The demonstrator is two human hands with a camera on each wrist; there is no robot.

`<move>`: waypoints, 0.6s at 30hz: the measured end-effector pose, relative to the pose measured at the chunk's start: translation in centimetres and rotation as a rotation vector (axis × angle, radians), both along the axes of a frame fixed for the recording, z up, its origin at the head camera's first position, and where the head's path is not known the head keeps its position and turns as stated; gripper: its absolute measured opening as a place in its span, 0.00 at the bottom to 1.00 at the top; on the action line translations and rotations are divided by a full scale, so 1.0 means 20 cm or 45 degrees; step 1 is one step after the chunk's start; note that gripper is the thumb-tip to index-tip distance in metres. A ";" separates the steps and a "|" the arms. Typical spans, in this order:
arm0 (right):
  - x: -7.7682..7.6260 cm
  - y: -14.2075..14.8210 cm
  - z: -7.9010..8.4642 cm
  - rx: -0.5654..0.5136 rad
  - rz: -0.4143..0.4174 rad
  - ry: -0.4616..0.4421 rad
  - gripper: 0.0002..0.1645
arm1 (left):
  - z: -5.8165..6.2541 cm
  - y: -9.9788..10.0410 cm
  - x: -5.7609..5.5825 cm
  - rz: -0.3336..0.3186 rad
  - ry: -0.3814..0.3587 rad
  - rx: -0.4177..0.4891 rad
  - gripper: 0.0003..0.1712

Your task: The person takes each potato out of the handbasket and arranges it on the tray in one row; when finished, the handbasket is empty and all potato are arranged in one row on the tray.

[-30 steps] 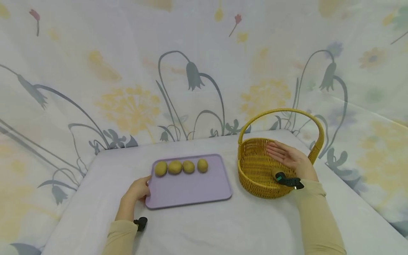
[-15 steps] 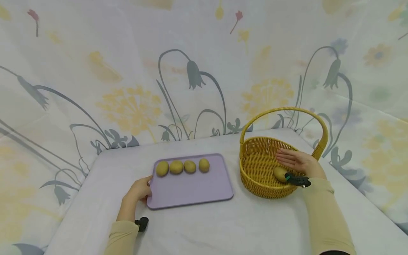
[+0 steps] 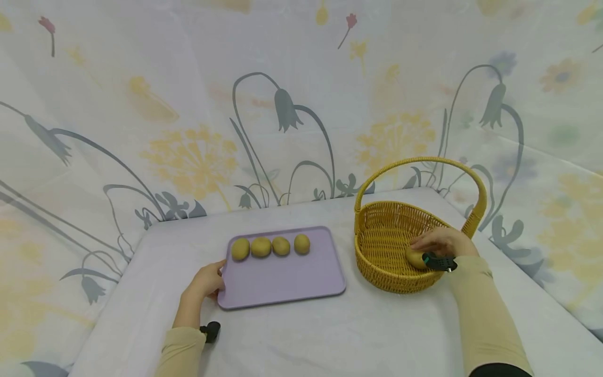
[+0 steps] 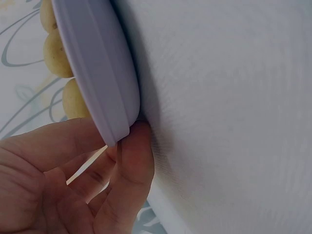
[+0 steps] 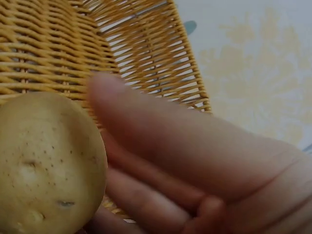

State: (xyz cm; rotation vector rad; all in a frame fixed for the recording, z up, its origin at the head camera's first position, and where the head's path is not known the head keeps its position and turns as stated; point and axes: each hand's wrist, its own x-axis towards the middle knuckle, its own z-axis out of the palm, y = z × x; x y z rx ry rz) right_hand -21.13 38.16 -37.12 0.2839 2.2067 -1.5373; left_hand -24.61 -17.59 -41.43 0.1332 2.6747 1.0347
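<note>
My left hand (image 3: 207, 280) pinches the left edge of a lilac tray (image 3: 282, 283). In the left wrist view, a finger reaches under the rim of the tray (image 4: 105, 73) while others lie against its side. Several potatoes (image 3: 261, 246) stand in a row along the tray's far side. My right hand (image 3: 445, 241) is inside a woven yellow basket (image 3: 381, 246), its fingers bent over a single potato (image 3: 414, 257). Up close in the right wrist view, the blurred fingers lie beside and behind the potato (image 5: 48, 165), not curled around it.
The basket's tall arched handle (image 3: 424, 159) rises over the right forearm. A white cloth (image 3: 325, 340) covers the table under tray and basket. Behind stands a flower-printed curtain (image 3: 301, 104).
The right hand has moved right inside the basket, then turned from a flat palm to bent fingers lowered over the potato. The left hand keeps its hold on the tray.
</note>
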 end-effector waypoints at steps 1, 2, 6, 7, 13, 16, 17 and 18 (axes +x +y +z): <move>0.00 0.00 0.00 0.039 0.026 -0.013 0.24 | 0.00 0.00 0.00 -0.001 0.000 -0.002 0.43; -0.01 -0.01 0.00 0.087 0.058 -0.015 0.26 | 0.00 0.00 0.00 0.002 -0.002 0.000 0.43; -0.02 -0.01 0.00 0.205 0.133 -0.036 0.32 | -0.01 -0.01 -0.01 0.012 -0.008 -0.004 0.43; -0.02 -0.01 0.00 0.217 0.142 -0.038 0.33 | -0.01 -0.01 -0.01 0.014 -0.008 -0.006 0.43; -0.02 -0.01 0.01 0.227 0.129 -0.034 0.34 | 0.00 -0.01 -0.01 0.012 -0.002 -0.005 0.44; -0.01 0.00 0.00 0.181 0.071 -0.043 0.27 | 0.00 -0.01 -0.01 0.009 -0.008 0.010 0.44; -0.01 0.00 -0.01 0.142 0.030 -0.054 0.23 | 0.00 0.00 0.00 0.007 -0.011 0.013 0.44; 0.00 0.00 -0.01 0.100 0.018 -0.055 0.18 | 0.00 0.00 0.00 0.004 -0.012 0.014 0.43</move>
